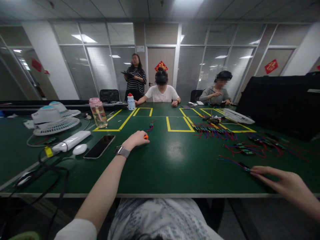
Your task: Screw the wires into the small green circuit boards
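Note:
My left hand (pixel 137 140), a watch on its wrist, rests over the middle of the green table with its fingers closed. A small orange object (pixel 146 137) shows at its fingertips; the rest is hidden by the hand. Just beyond it lies a small circuit board with red and blue wires (pixel 150 127). At the right, my right hand (pixel 277 176) pinches the end of another small wired circuit board (pixel 243 165), whose red and blue wires stretch to the left. More wired boards (pixel 246 149) lie in a loose group behind that hand.
Left of my arm are a phone (pixel 100 147), a white mouse (pixel 80 149), a power strip (pixel 72 141), black cables, fans (pixel 56 120) and a drink bottle (pixel 98 113). A row of wired boards (pixel 215 131) lies ahead right, near a black case (pixel 277 103). Two people sit opposite; one stands.

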Tool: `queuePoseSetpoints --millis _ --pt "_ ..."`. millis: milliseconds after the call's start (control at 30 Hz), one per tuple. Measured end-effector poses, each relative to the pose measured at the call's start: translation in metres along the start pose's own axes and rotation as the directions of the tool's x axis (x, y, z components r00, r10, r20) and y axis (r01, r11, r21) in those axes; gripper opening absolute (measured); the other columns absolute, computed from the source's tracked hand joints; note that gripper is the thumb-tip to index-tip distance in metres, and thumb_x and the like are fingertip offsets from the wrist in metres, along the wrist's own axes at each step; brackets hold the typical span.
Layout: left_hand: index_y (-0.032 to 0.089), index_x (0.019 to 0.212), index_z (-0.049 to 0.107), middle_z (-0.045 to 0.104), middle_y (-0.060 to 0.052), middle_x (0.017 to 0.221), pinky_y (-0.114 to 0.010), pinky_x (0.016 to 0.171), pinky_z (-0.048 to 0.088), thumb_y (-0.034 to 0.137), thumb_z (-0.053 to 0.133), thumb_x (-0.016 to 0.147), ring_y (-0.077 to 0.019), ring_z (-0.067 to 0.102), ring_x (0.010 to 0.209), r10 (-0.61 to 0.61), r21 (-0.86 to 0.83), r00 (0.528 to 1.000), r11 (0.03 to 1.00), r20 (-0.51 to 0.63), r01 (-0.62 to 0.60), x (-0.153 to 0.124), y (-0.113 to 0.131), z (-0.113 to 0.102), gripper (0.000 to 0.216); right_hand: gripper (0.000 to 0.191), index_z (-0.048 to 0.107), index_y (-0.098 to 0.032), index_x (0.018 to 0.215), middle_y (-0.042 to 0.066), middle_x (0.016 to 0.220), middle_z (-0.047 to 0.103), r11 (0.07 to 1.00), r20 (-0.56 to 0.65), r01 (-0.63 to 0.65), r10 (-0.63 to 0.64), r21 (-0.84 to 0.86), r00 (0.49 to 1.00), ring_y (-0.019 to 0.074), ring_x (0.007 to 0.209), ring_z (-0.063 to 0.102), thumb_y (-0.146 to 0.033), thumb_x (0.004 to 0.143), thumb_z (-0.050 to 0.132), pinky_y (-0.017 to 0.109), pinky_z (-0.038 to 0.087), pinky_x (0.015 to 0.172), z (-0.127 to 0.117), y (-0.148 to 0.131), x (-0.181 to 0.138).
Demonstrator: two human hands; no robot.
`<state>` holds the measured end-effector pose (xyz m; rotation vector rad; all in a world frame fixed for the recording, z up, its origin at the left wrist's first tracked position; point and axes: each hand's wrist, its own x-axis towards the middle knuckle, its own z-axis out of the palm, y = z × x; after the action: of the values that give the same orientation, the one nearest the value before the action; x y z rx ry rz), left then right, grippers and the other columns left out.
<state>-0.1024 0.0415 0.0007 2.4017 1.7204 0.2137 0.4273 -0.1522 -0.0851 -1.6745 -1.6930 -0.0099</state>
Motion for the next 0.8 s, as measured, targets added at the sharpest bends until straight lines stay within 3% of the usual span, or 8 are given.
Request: queuePoseSetpoints --millis 200,433,600,800 --pt "0.017 0.094 0.070 0.070 -0.008 0.096 -0.025 0.070 0.044 0.043 0.062 0.075 -0.0196 0.063 0.081 0.009 -0.019 1.000 1.000 0.013 -0.009 0.000 0.000 0.000 0.033 0.039 0.079 -0.030 0.072 0.012 0.082 0.075 0.996 0.141 -0.086 0.087 -0.014 0.986 0.0322 0.076 0.072 -0.062 0.051 0.075 0.039 0.059 0.069 -0.033 0.032 0.024" --pt "0.017 0.093 0.070 0.069 -0.009 0.098 -0.025 0.070 0.044 0.042 0.062 0.075 -0.0201 0.064 0.082 0.013 -0.034 1.000 0.999 0.012 -0.012 0.001 -0.001 0.000 0.032 0.037 0.079 -0.027 0.073 0.016 0.088 0.074 0.978 0.219 -0.197 0.207 -0.068 0.953 0.0281 0.082 0.070 -0.057 0.051 0.079 0.035 0.051 0.078 -0.037 0.046 0.042" --pt "0.017 0.094 0.070 0.070 -0.009 0.097 -0.025 0.070 0.044 0.043 0.062 0.075 -0.0197 0.064 0.081 0.015 -0.038 1.000 0.999 0.011 -0.014 0.001 -0.002 0.001 0.033 0.040 0.079 -0.027 0.069 0.016 0.085 0.075 0.976 0.180 -0.197 0.210 -0.088 0.961 0.0300 0.080 0.071 -0.061 0.048 0.078 0.035 0.051 0.070 -0.036 0.042 0.046" --pt "0.017 0.092 0.070 0.070 -0.009 0.097 -0.025 0.069 0.044 0.042 0.061 0.075 -0.0195 0.064 0.080 0.028 -0.035 1.000 0.999 0.013 -0.028 -0.001 0.001 0.000 0.031 0.043 0.079 -0.026 0.068 0.016 0.080 0.074 0.898 0.038 -0.409 0.420 -0.164 0.907 0.0291 0.067 0.068 -0.062 0.045 0.074 0.035 0.045 0.056 -0.039 0.026 0.049"
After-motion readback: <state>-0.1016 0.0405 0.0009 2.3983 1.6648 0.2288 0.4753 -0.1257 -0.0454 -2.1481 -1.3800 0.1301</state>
